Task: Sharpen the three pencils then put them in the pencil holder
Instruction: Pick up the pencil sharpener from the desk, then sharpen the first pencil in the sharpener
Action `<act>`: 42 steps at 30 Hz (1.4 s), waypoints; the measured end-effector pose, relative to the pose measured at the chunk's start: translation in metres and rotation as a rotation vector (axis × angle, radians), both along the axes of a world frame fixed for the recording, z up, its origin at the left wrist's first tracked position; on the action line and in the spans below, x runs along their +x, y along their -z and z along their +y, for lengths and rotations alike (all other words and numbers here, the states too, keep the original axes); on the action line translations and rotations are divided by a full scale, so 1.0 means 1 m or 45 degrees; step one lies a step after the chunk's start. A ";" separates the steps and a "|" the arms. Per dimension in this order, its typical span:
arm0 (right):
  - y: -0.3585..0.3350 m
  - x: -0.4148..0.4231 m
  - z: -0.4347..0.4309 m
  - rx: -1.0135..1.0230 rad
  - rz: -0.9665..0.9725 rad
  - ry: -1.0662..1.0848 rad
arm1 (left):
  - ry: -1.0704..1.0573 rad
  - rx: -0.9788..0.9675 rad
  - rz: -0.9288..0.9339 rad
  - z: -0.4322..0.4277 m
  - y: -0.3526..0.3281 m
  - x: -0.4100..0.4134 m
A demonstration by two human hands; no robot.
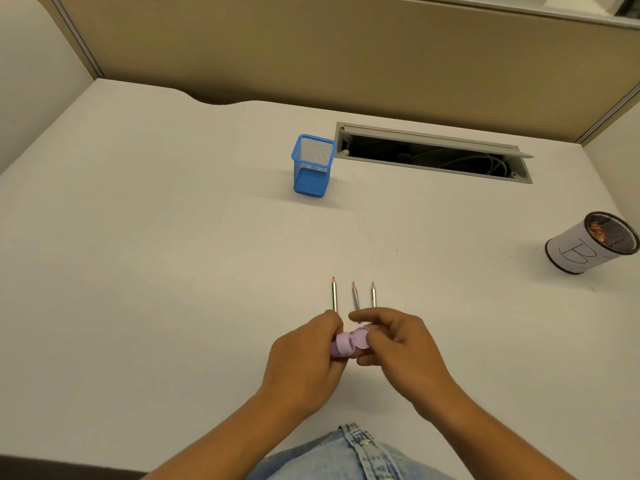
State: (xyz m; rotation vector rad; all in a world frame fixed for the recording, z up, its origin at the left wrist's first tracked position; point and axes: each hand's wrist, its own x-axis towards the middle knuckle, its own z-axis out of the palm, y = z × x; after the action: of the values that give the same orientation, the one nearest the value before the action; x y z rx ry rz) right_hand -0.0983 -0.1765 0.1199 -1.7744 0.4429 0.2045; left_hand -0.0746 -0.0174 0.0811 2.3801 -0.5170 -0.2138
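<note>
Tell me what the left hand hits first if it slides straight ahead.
Likely the left pencil, lying just beyond the left hand. Farther on stands the blue holder, though depth is uncertain.

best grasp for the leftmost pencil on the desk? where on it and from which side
Pinch the leftmost pencil mid-shaft, on the exposed stretch beyond the left hand, coming straight down with fingers across its length. It lies flat on the desk, tip pointing away, and the middle pencil sits close on its right, so approach from above or the open left side.
</note>
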 end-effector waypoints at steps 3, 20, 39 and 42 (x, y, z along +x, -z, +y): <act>0.003 0.008 -0.005 0.219 0.197 0.026 | 0.038 -0.029 0.091 0.002 -0.002 -0.002; 0.070 0.045 -0.040 -0.860 0.211 -0.029 | -0.087 -0.280 0.068 0.029 -0.007 0.001; -0.058 -0.003 -0.041 -0.549 -0.538 -0.185 | -0.042 -0.410 -0.071 0.033 -0.047 0.015; -0.070 -0.007 -0.041 -0.618 -0.615 -0.189 | -0.046 -0.432 -0.134 0.035 -0.062 0.018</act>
State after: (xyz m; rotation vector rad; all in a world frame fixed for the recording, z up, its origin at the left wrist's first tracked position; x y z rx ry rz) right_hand -0.1057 -0.2179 0.1904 -2.2491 0.0048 -0.2503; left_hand -0.0563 0.0179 0.1429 2.0742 -0.5142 0.0161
